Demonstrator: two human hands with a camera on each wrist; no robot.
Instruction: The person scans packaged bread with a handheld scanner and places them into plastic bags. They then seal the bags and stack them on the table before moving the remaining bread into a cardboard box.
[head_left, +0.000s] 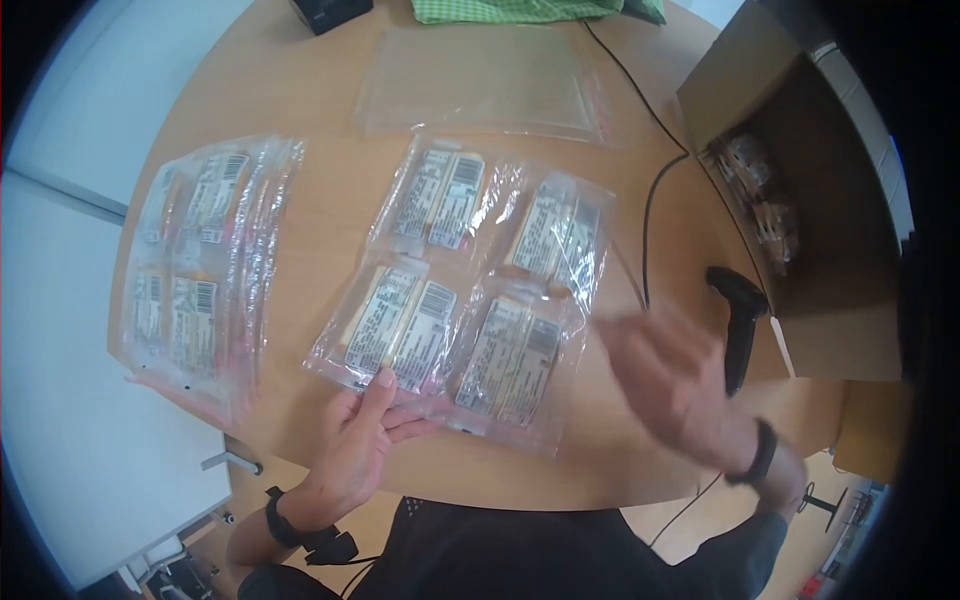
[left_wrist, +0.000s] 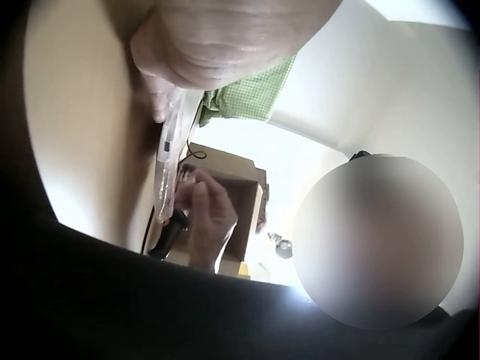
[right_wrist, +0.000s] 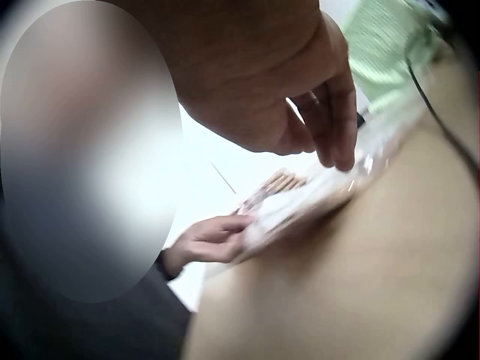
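Note:
A clear plastic bag (head_left: 470,290) with four labelled packets inside lies flat in the middle of the round wooden table (head_left: 310,90). My left hand (head_left: 385,405) pinches its near edge, thumb on top and fingers along the rim; the right wrist view shows this hand (right_wrist: 214,238) at the bag's edge (right_wrist: 315,199). My right hand (head_left: 655,365) is blurred in the air just right of the bag, fingers loose and holding nothing. A black barcode scanner (head_left: 740,315) lies on the table just beyond that hand.
A stack of similar filled bags (head_left: 200,270) lies at the table's left. Empty clear bags (head_left: 480,80) lie at the far side, near a green checked cloth (head_left: 520,10). An open cardboard box (head_left: 800,200) with packets stands at the right; the scanner's cable (head_left: 650,200) runs past it.

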